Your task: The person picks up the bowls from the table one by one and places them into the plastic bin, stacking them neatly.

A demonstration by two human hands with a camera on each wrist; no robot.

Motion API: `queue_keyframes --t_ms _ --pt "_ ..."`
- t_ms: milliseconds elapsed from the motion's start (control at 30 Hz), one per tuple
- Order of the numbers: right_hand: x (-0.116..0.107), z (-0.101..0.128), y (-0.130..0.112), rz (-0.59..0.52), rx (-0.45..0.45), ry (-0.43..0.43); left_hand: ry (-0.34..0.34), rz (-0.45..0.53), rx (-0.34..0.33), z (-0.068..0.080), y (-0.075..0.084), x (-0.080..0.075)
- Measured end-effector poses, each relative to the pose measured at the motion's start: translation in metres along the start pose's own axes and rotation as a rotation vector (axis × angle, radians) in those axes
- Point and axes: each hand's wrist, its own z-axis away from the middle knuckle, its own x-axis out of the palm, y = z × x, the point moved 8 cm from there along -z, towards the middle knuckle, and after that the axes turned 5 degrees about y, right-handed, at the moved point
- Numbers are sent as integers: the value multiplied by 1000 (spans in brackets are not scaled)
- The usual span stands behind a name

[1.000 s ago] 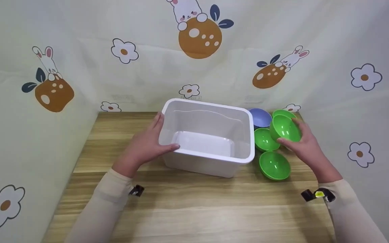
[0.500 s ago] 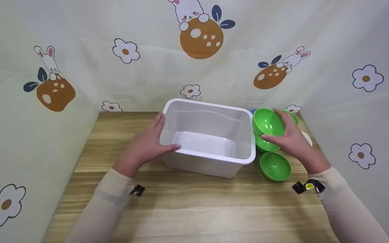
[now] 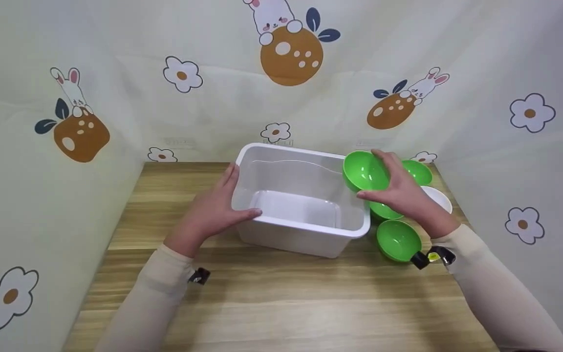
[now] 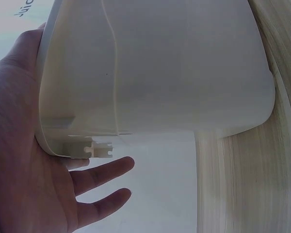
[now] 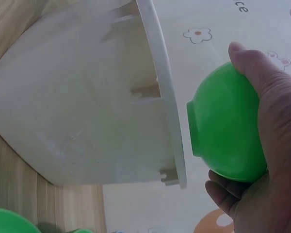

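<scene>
**Green bowl carried up to the bin's right rim**

The green bowl (image 3: 365,171), tipped on its side with its mouth facing left, hung over the right rim of the white bin (image 3: 281,221); the right-wrist view showed its foot just beside the rim's outer edge. The right hand (image 3: 401,193) cupped it from behind, fingers curled over the top and thumb beneath. The left hand (image 3: 213,208) gripped the bin's left wall, thumb hooked inside the rim and fingers spread along the outside.

A second earlier that bowl had been held low among the other bowls to the right; since then it had risen and travelled left, so it looked close to going into the bin. The move uncovered a white bowl (image 3: 439,198) at the far right and hid a blue one behind it. Two green bowls (image 3: 399,240) and a third (image 3: 418,171) stayed put on the wooden table (image 3: 281,303), as did the left hand.
</scene>
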Motion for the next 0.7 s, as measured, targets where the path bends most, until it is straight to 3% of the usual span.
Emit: queue_keyframes --t_ms 700 --pt "45 -40 -50 57 -81 -146 -5 9 -2 0 0 1"
